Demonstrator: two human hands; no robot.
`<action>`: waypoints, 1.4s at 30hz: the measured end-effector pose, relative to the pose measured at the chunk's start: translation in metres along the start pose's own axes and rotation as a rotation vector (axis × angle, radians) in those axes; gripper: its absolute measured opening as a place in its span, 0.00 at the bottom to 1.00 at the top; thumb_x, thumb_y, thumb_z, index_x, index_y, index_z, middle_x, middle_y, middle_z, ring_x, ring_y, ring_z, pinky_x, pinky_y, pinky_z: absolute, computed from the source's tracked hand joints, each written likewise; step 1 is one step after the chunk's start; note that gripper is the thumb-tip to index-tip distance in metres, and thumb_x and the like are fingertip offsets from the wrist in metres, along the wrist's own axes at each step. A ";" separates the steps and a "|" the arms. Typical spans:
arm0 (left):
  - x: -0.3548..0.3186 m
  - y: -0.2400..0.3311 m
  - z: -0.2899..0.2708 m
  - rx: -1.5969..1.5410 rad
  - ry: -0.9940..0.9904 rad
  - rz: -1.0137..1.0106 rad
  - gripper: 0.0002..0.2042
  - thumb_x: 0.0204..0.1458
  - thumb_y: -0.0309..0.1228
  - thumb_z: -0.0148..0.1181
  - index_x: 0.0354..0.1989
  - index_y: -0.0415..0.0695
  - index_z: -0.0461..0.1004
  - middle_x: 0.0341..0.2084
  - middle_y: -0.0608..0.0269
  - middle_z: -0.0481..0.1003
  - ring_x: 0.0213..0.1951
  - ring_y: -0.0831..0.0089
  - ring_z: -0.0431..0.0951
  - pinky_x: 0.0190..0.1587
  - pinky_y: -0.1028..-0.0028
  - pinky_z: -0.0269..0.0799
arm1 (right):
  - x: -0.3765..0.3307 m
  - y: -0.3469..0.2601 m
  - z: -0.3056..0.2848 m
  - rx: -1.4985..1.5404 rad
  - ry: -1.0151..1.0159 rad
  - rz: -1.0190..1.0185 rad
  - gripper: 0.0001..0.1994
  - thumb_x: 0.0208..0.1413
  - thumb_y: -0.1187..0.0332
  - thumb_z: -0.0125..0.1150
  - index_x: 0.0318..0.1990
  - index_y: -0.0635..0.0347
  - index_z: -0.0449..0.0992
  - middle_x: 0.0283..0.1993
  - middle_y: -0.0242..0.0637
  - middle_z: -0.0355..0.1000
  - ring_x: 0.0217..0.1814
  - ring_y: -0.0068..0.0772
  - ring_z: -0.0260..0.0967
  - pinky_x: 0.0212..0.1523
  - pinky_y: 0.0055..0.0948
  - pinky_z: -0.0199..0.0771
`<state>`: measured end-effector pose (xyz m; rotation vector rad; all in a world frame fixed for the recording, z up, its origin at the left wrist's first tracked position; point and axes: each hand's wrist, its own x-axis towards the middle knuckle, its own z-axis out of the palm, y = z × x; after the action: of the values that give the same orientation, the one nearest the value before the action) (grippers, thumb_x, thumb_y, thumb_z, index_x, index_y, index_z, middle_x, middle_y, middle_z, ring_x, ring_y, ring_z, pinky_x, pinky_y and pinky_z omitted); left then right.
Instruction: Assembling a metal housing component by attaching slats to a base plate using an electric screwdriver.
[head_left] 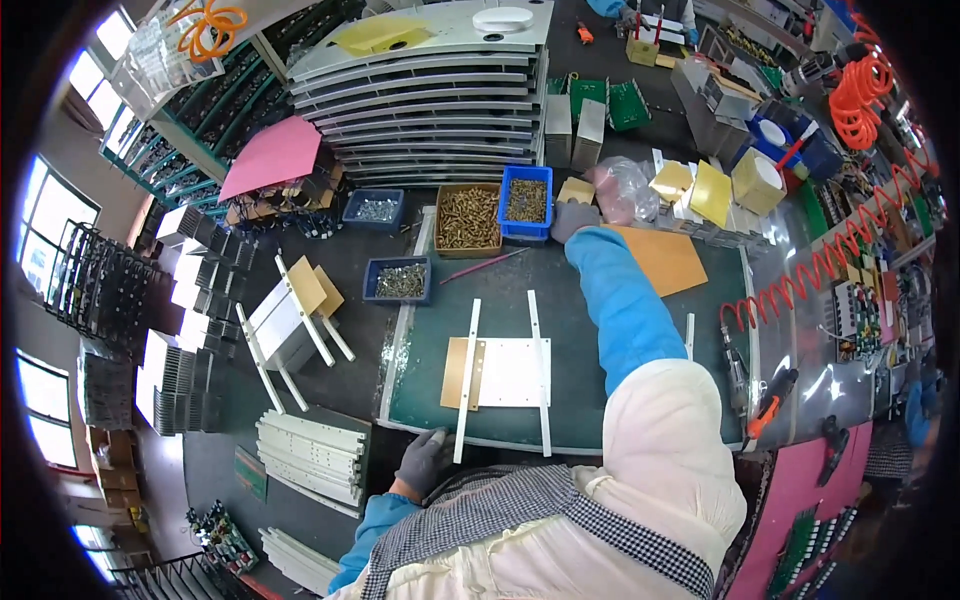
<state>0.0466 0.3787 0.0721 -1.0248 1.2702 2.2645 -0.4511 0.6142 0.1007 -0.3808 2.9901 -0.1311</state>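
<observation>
On the green work mat point(580, 420) lie a white plate point(512, 372) and a tan board point(455, 372), partly overlapping. Two white drilled strips point(543, 390) cross over them, running away from me. My left hand point(424, 462), in a dark grey glove, is at the mat's near edge beside the left strip, its fingers loosely extended and holding nothing visible. Far forward reaches my right hand point(575, 220), gloved too, beside a blue bin of small screws point(527, 202) and at a small tan piece point(577, 190). Its fingers are hidden from view.
A cardboard box of brass-coloured fasteners point(468, 220) and a blue tray of screws point(400, 281) stand behind the mat. A pink pen-like stick point(485, 264) lies nearby. Left are an assembled white frame point(290, 330) and stacked white strips point(310, 455). Right hangs a red coiled hose point(800, 290) near a screwdriver point(770, 405).
</observation>
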 end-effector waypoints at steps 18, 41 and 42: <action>-0.007 0.014 -0.016 -0.033 0.139 0.014 0.20 0.63 0.39 0.53 0.58 0.39 0.68 0.47 0.56 0.76 0.48 0.66 0.76 0.51 0.66 0.73 | -0.005 0.052 -0.053 -0.351 0.508 -0.264 0.14 0.54 0.71 0.53 0.48 0.53 0.77 0.46 0.38 0.76 0.41 0.43 0.75 0.39 0.39 0.73; 0.002 0.061 0.240 1.386 -0.199 1.400 0.21 0.50 0.28 0.62 0.54 0.40 0.70 0.46 0.52 0.76 0.48 0.54 0.77 0.50 0.62 0.75 | -0.382 0.030 -0.094 1.592 -0.009 0.240 0.14 0.62 0.62 0.57 0.48 0.63 0.74 0.29 0.33 0.74 0.22 0.17 0.68 0.22 0.19 0.64; 0.006 0.054 0.242 1.386 -0.224 1.397 0.21 0.50 0.28 0.62 0.54 0.40 0.70 0.46 0.52 0.76 0.48 0.54 0.77 0.50 0.62 0.75 | -0.393 0.040 -0.083 1.691 0.081 0.254 0.16 0.62 0.58 0.56 0.47 0.63 0.74 0.29 0.33 0.75 0.23 0.18 0.69 0.25 0.18 0.65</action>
<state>-0.0917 0.5535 0.1815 0.8306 3.1037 1.0666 -0.0948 0.7582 0.2229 0.2244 1.8651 -2.2520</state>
